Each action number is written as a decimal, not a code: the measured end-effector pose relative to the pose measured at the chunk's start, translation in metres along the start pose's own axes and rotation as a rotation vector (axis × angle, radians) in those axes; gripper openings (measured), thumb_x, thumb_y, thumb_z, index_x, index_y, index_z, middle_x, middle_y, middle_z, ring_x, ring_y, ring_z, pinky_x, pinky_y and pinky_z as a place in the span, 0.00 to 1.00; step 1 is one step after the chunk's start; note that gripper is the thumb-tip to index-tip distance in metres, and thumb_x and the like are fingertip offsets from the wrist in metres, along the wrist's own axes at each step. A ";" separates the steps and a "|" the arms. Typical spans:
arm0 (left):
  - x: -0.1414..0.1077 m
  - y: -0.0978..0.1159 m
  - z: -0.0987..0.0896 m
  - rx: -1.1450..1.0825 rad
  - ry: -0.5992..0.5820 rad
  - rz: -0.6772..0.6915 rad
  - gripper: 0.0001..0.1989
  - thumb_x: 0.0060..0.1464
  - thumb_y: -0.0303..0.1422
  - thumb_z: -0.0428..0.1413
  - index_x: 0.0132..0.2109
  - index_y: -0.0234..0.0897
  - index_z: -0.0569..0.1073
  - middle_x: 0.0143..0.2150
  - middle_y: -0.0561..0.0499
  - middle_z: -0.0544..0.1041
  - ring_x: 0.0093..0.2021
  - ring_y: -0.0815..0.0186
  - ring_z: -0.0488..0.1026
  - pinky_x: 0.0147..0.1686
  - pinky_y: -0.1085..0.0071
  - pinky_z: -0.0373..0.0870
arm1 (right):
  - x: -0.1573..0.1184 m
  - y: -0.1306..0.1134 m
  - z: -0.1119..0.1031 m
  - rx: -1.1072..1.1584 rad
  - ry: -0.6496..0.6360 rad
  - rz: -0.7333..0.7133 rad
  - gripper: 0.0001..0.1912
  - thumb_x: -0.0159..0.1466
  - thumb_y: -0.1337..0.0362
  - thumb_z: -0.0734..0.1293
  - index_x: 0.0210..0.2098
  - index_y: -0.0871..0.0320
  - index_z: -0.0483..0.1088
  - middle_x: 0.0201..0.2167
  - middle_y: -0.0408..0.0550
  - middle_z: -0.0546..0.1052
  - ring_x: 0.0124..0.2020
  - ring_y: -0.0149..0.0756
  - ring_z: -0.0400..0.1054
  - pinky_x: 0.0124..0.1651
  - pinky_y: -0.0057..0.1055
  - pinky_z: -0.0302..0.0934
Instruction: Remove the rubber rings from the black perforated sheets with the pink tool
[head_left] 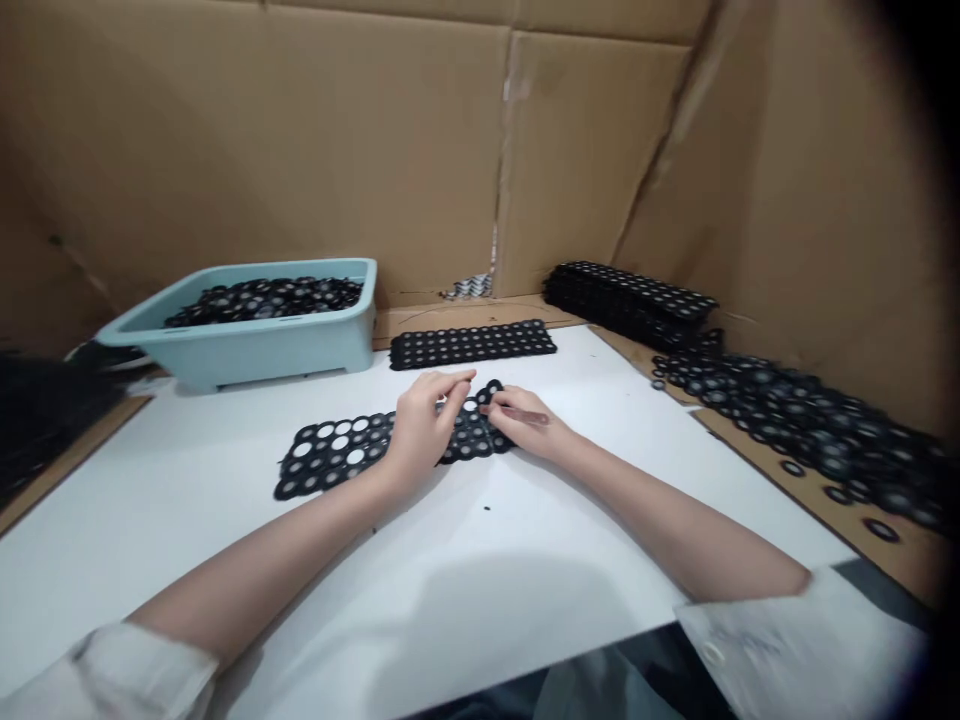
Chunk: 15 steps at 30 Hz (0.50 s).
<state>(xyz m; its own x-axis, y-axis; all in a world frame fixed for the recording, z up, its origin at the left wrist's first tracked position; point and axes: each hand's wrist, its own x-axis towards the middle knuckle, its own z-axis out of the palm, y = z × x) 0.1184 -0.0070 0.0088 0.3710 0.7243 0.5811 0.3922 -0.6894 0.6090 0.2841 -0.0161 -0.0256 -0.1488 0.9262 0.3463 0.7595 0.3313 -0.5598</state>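
A black panel of joined rings [330, 455] lies on the white tabletop, and some rings have bright white centres. My left hand [424, 425] rests over its middle, thumb and forefinger drawn together; a tiny dark bit shows at the fingertips, too small to name. At the panel's right end, my right hand [529, 420] is closed around a slim reddish-brown tool [521, 414], its tip pointing left onto the rings. The tool's kind is unclear. One black ring [493, 388] stands up at the panel's upper right corner, between the hands.
A light blue basin [262, 355] full of black rings stands back left. Behind the hands lies another ring panel [472, 344]. Stacked panels [630, 300] and a heap of loose rings [795, 420] line the right side. Cardboard walls [375, 150] enclose the table.
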 end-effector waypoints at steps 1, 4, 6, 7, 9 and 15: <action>-0.003 0.013 0.001 0.024 -0.015 0.115 0.11 0.55 0.33 0.48 0.43 0.40 0.72 0.39 0.50 0.75 0.40 0.65 0.70 0.40 0.69 0.65 | 0.000 0.001 0.000 0.036 0.003 -0.033 0.13 0.58 0.65 0.56 0.18 0.58 0.58 0.21 0.43 0.65 0.25 0.31 0.60 0.29 0.28 0.53; -0.012 0.047 0.008 0.038 -0.012 0.410 0.13 0.52 0.30 0.53 0.46 0.44 0.69 0.39 0.51 0.75 0.40 0.64 0.71 0.40 0.66 0.67 | 0.000 0.001 -0.005 0.062 -0.041 -0.118 0.10 0.54 0.65 0.60 0.17 0.58 0.58 0.21 0.42 0.64 0.26 0.31 0.59 0.30 0.28 0.51; -0.016 0.066 0.013 0.034 0.026 0.496 0.18 0.50 0.29 0.55 0.49 0.47 0.66 0.40 0.52 0.76 0.39 0.63 0.72 0.39 0.65 0.67 | -0.001 -0.002 -0.012 0.031 -0.052 -0.091 0.10 0.52 0.66 0.63 0.17 0.58 0.58 0.20 0.41 0.63 0.26 0.31 0.57 0.30 0.28 0.50; -0.017 0.073 0.016 0.031 0.041 0.501 0.21 0.49 0.29 0.56 0.51 0.47 0.64 0.40 0.52 0.75 0.38 0.63 0.73 0.39 0.64 0.67 | -0.001 -0.004 -0.015 0.023 -0.076 -0.068 0.09 0.52 0.66 0.62 0.18 0.58 0.57 0.20 0.41 0.63 0.26 0.31 0.56 0.29 0.27 0.49; -0.019 0.084 0.023 0.015 0.041 0.489 0.25 0.48 0.30 0.57 0.53 0.48 0.59 0.39 0.51 0.75 0.36 0.62 0.74 0.39 0.62 0.67 | -0.002 -0.008 -0.020 0.027 -0.099 -0.036 0.09 0.54 0.66 0.61 0.19 0.58 0.56 0.20 0.40 0.62 0.25 0.30 0.55 0.27 0.26 0.48; -0.024 0.096 0.038 0.119 0.125 0.547 0.20 0.47 0.31 0.58 0.48 0.46 0.62 0.32 0.54 0.75 0.33 0.62 0.73 0.36 0.61 0.63 | -0.001 -0.005 -0.024 0.082 -0.113 -0.016 0.10 0.53 0.68 0.61 0.17 0.59 0.56 0.19 0.39 0.60 0.23 0.28 0.54 0.25 0.24 0.47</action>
<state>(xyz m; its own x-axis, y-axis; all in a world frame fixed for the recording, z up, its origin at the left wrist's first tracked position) 0.1792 -0.0909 0.0328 0.4472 0.2519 0.8582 0.2659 -0.9536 0.1414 0.2957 -0.0231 -0.0053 -0.2343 0.9337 0.2706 0.7033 0.3550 -0.6159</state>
